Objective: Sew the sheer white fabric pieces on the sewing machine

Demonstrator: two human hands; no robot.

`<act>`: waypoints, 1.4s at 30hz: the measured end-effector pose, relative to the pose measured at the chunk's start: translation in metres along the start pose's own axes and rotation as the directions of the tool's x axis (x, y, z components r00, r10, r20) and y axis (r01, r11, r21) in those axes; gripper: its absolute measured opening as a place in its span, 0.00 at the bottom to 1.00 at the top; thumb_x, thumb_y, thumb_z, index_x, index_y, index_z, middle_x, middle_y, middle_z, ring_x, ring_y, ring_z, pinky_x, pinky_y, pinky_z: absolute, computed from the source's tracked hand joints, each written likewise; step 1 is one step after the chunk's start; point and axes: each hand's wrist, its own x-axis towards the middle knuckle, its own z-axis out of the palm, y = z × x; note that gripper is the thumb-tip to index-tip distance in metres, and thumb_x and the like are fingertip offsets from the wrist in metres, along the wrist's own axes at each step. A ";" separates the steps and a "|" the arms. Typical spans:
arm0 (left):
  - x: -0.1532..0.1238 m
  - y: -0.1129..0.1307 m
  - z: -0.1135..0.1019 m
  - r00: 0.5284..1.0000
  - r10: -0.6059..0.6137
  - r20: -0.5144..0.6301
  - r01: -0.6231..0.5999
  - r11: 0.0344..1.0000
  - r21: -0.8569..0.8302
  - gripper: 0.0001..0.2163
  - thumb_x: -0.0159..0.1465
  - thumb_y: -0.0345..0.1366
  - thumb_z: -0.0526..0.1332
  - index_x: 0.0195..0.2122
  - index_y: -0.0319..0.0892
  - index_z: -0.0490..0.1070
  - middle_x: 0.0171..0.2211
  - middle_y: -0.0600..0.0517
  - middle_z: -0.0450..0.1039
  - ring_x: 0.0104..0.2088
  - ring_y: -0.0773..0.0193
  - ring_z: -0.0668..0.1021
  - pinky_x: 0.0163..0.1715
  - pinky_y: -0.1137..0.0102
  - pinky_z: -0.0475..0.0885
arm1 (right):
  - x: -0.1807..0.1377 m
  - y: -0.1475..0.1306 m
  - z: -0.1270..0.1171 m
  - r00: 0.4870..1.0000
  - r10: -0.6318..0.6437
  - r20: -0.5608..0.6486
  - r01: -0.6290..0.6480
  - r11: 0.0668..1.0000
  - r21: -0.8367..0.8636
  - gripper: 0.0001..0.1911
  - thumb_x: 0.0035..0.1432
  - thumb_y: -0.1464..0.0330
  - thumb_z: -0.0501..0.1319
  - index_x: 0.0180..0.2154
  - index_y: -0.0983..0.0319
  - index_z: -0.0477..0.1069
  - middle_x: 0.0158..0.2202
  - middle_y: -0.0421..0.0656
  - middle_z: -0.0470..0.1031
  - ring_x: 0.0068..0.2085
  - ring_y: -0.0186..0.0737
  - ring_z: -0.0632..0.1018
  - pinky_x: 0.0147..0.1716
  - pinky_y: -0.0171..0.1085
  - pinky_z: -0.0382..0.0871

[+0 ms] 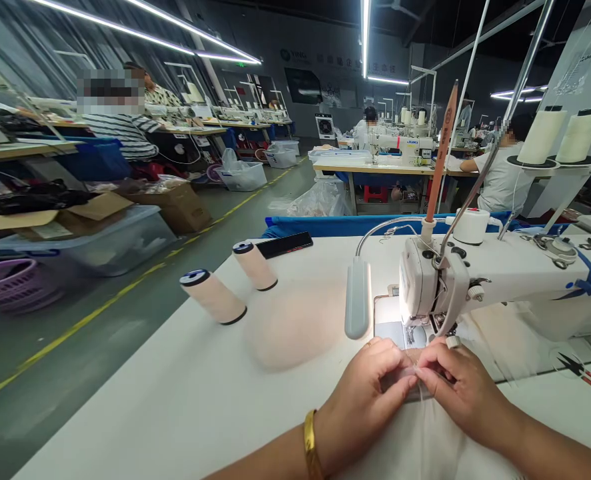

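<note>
Both hands meet just in front of the presser foot of a white sewing machine (435,287). My left hand (370,383), with a gold bangle on its wrist, pinches the edge of a thin pale fabric (425,433). Opposite it, thumb tip close to the other thumb, my right hand (468,380) grips the same fabric between thumb and fingers. The cloth hangs down from the fingertips toward me. Over the needle area a grey lamp (358,300) on a bent neck gives light. The fingers partly hide the fabric edge.
Two peach thread cones (215,297) and a dark phone (285,245) are on the white table (150,400) at left. Red-handled snips (588,377) lie at right. Two cream thread cones (542,137) stand behind the machine. Other people sit at machines beyond.
</note>
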 end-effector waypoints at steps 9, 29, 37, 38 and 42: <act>0.005 0.008 -0.005 0.990 -0.082 0.111 0.108 0.963 -0.245 0.10 0.66 0.43 0.62 0.39 0.45 0.79 0.37 0.51 0.78 0.36 0.59 0.77 0.36 0.67 0.72 | -0.002 0.001 -0.002 0.997 0.081 0.009 -0.081 0.989 0.120 0.08 0.71 0.66 0.60 0.38 0.52 0.77 0.38 0.39 0.74 0.40 0.41 0.75 0.40 0.37 0.69; 0.010 0.004 0.011 0.992 -0.122 0.010 0.114 0.950 0.289 0.08 0.66 0.33 0.59 0.29 0.42 0.66 0.36 0.49 0.71 0.38 0.55 0.72 0.42 0.58 0.66 | 0.012 0.004 0.010 0.991 0.132 0.009 -0.127 0.969 -0.213 0.09 0.65 0.71 0.56 0.30 0.58 0.67 0.30 0.40 0.73 0.32 0.42 0.75 0.31 0.36 0.65; 0.001 -0.005 0.013 0.950 0.314 0.000 -0.275 0.833 0.481 0.12 0.70 0.26 0.57 0.29 0.42 0.68 0.32 0.53 0.74 0.35 0.59 0.70 0.39 0.62 0.62 | 0.012 0.007 0.014 0.993 0.102 -0.065 -0.117 0.948 -0.295 0.05 0.65 0.69 0.56 0.35 0.57 0.67 0.28 0.39 0.74 0.27 0.40 0.74 0.25 0.35 0.62; 0.000 -0.006 0.013 0.942 0.336 0.020 -0.303 0.821 0.484 0.12 0.70 0.25 0.57 0.29 0.42 0.68 0.31 0.54 0.74 0.34 0.59 0.70 0.39 0.62 0.61 | 0.012 0.008 0.013 0.994 0.094 -0.063 -0.108 0.951 -0.289 0.05 0.66 0.69 0.56 0.34 0.57 0.67 0.28 0.39 0.75 0.28 0.40 0.75 0.26 0.35 0.63; -0.003 -0.009 0.011 0.940 0.337 0.044 -0.316 0.819 0.478 0.09 0.72 0.27 0.58 0.34 0.44 0.73 0.33 0.54 0.76 0.34 0.59 0.71 0.39 0.61 0.61 | 0.008 0.012 0.009 0.999 0.034 0.007 -0.031 0.961 -0.275 0.09 0.67 0.72 0.55 0.34 0.57 0.71 0.36 0.42 0.76 0.33 0.42 0.77 0.31 0.36 0.68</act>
